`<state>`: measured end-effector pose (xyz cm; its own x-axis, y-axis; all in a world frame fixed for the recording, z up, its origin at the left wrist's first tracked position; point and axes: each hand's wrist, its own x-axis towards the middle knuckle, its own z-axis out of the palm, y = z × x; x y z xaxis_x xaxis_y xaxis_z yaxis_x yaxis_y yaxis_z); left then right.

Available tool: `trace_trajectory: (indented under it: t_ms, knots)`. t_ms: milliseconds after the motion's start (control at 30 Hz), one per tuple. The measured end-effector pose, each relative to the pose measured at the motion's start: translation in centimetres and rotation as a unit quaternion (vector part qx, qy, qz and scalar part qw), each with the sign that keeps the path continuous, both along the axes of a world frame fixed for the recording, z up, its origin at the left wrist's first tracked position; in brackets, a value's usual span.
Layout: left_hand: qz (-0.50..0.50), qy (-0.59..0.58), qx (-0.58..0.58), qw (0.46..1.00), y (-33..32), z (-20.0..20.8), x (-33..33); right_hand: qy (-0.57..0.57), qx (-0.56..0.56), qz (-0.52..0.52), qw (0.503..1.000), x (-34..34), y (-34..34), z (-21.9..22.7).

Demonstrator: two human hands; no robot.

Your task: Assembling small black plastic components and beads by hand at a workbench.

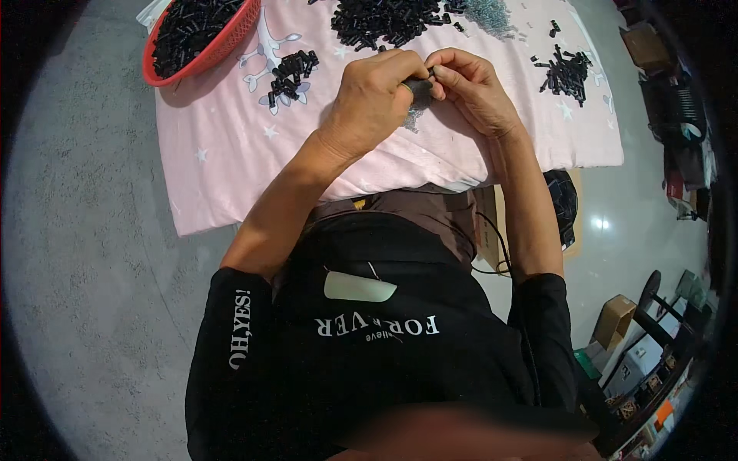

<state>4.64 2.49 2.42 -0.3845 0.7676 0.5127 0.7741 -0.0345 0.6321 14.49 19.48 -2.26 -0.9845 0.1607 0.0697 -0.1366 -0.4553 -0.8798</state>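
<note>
Gripping a dark object (pixel 419 94) in my curled left hand (pixel 374 91), I pinch a tiny black part (pixel 431 71) beside it with my right hand (pixel 478 91), over pink cloth (pixel 231 161).

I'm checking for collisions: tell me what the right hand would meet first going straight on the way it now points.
The right hand points up and left in the picture, so likely the left hand first, its fingers close by; depth there is unclear.
</note>
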Motion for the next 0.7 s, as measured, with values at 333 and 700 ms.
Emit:
trace_trajectory:
  t_ms: [333, 700]
  knots:
    - [-0.012, -0.033, -0.02, 0.999, 0.07, 0.18, -0.21, 0.0, 0.009, -0.009, 1.0, -0.29, 0.07, -0.37]
    - [-0.066, -0.001, -0.068, 0.995, 0.35, 0.52, -0.87, -0.005, 0.014, -0.001, 1.0, -0.07, 0.13, 0.49]
